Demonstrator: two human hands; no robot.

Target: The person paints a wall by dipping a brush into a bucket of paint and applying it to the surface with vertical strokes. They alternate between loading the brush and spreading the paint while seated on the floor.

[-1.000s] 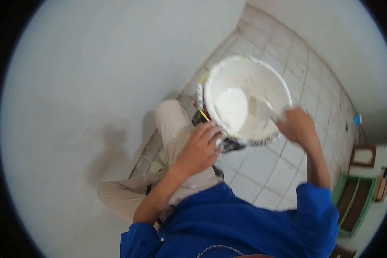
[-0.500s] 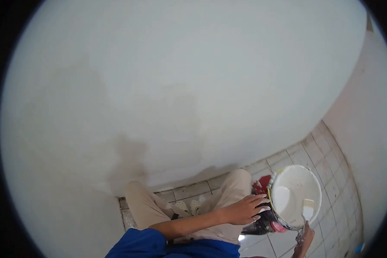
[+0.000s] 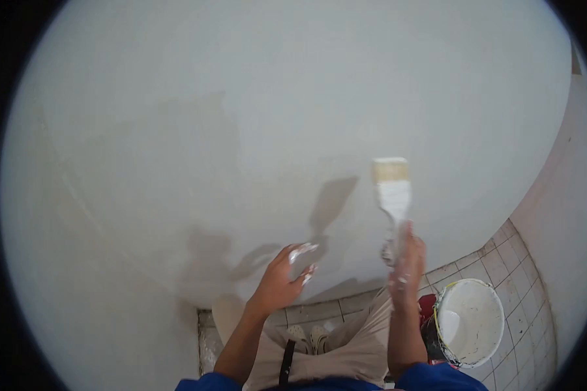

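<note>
My right hand (image 3: 407,260) is closed around the handle of a wide paintbrush (image 3: 392,189), held upright before the pale wall (image 3: 306,98). White paint coats the brush's handle and ferrule, and its bristle tip is white. Over my lap, my left hand (image 3: 285,279) has its fingers apart, paint on the fingertips, and holds nothing. A white bucket (image 3: 496,326) with a little white paint inside stands on the floor at the lower right, below and right of my right hand.
Dark and red items (image 3: 428,307) sit against the bucket's left side. My legs (image 3: 346,358) are bent near the wall's base. The tiled floor (image 3: 518,300) meets a side wall (image 3: 554,215) at the right.
My right hand has lifted the brush out of the bucket and moved it up and left to the wall. My left hand has moved left, away from the bucket.
</note>
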